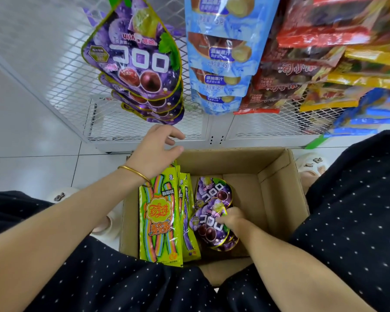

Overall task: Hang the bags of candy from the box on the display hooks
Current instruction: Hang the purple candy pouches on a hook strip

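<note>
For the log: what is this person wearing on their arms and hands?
No gloves or rings are visible. The left hand has a thin gold bangle at the wrist; the right hand shows nothing at its wrist. Both forearms are uncovered, with no sleeves in view. The garment below them is dark with small white dots.

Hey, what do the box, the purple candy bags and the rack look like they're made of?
Box: brown cardboard, matte, with folded flaps. Purple candy bags: glossy plastic or foil film, judging by glare and crinkled edges. Rack: probably white-coated metal mesh; diamond-pattern grid in a frame.
</note>
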`<state>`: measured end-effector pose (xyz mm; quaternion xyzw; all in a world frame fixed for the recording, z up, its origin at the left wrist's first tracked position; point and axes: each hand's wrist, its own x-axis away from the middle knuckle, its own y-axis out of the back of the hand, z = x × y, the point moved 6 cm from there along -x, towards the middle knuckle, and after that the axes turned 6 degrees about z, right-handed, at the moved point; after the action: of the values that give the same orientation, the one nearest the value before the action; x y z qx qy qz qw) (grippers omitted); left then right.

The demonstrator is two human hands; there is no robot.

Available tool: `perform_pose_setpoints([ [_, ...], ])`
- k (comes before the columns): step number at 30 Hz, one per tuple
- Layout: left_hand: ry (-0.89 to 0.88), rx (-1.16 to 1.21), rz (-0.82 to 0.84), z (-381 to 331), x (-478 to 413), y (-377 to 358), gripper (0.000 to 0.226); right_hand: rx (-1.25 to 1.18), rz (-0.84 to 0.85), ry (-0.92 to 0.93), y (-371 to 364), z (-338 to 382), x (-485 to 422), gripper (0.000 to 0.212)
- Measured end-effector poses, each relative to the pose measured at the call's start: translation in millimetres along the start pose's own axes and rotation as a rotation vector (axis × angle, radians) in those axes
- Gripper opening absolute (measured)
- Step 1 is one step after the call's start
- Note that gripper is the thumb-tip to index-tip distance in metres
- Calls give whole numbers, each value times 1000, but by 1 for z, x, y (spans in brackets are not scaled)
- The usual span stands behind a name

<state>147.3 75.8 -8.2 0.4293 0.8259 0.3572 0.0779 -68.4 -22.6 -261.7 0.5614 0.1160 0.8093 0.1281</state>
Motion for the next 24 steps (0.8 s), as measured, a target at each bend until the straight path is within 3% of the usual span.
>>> perform_pose_setpoints([
  [2, 1, -11, 5, -1, 1, 0, 21, 48, -31, 109, 13, 19, 6, 13],
  [4, 6, -10, 46, -2, 0, -4, 22, 5, -56, 240, 32, 46, 15, 21],
  [9, 39, -108, 274, -5, -1, -22, 34, -181, 61, 536, 74, 124, 83, 13],
  [11, 42, -152, 274, -7, -2, -21, 35, -178, 119, 628, 83, 148, 117, 12],
  [13, 1, -141, 200, -15, -5, -10, 22, -213, 142, 679, 89, 163, 139, 4],
  [15, -41, -118, 79, -25, -7, 10, 11, -261, 56, 766, 97, 179, 159, 6],
  [16, -61, -89, 24, -32, -7, 23, 18, -264, -32, 823, 101, 187, 169, 9],
  [18, -103, -9, -41, -44, -8, 49, 25, -254, -245, 972, 106, 204, 196, 29],
  [21, -98, 182, -27, -57, -4, 86, 13, -241, -454, 1225, 104, 229, 247, 55],
  [24, -75, 224, -91, -64, 1, 120, 8, -55, -572, 1347, 102, 251, 285, 48],
])
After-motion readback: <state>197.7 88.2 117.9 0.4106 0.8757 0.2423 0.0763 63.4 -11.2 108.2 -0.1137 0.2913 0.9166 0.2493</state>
